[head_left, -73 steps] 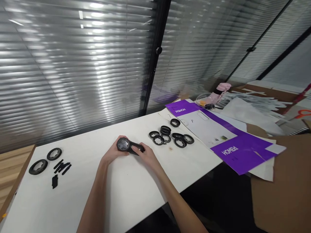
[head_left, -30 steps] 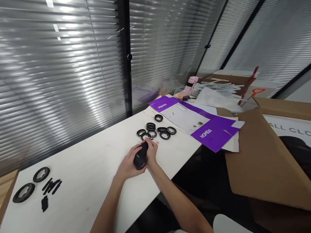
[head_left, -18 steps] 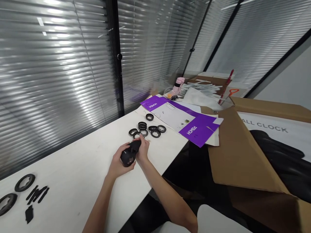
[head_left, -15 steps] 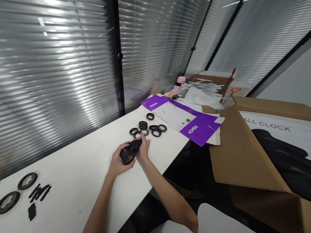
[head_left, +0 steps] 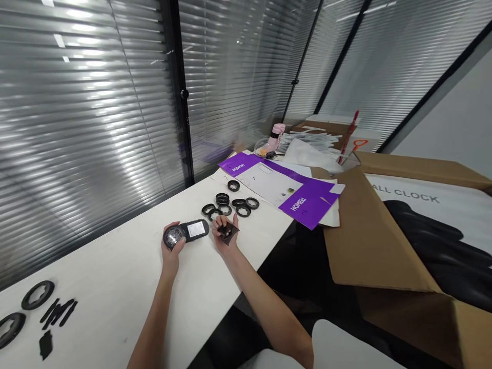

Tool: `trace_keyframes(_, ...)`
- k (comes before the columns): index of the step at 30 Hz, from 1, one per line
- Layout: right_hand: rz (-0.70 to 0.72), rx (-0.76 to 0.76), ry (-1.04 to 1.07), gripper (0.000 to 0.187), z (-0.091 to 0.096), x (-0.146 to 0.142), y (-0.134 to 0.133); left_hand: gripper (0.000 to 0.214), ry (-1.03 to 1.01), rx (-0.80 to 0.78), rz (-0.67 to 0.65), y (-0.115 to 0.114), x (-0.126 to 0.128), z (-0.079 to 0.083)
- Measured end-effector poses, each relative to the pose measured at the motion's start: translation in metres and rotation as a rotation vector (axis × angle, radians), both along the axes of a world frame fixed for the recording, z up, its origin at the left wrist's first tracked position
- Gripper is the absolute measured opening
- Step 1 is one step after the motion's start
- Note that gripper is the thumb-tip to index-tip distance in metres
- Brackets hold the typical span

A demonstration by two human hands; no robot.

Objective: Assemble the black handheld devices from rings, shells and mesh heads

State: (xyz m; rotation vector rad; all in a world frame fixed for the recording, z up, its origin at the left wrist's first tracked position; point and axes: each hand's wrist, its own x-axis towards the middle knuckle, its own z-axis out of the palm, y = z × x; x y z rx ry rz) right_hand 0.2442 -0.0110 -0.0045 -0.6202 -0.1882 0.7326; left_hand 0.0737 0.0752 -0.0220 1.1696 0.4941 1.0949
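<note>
My left hand [head_left: 171, 252] grips the round mesh head of a black hand-held device [head_left: 185, 232] that lies on the white table [head_left: 115, 287], its pale label panel facing up. My right hand [head_left: 225, 237] is closed on a small flat black cover piece [head_left: 228, 231] just right of the device. A cluster of several black plastic rings [head_left: 230, 202] lies on the table right behind my right hand.
More black rings and small black parts [head_left: 36, 312] lie at the table's left end. A flattened purple and white carton [head_left: 282, 187] overlaps the right end. A big brown cardboard box [head_left: 403, 246] stands to the right, with a pink bottle [head_left: 275, 136] and white strips behind.
The device was held in both hands, turned over, and now lies label side up in my left hand. My right hand has come away holding a small black cover piece.
</note>
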Motion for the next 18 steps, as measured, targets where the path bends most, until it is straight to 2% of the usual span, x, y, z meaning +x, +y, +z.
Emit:
trace_keyframes(8, 0.138, 0.091, 0.129, 0.068, 0.0058, -0.0034, -0.0023, 0.066, 0.02, 0.049, -0.021, -0.0012, 0.0001, 0.0005)
trace_keyframes(18, 0.131, 0.159, 0.093, 0.067, 0.0, -0.0035, -0.0038, 0.062, 0.014, 0.077, -0.017, -0.0027, 0.0, 0.0032)
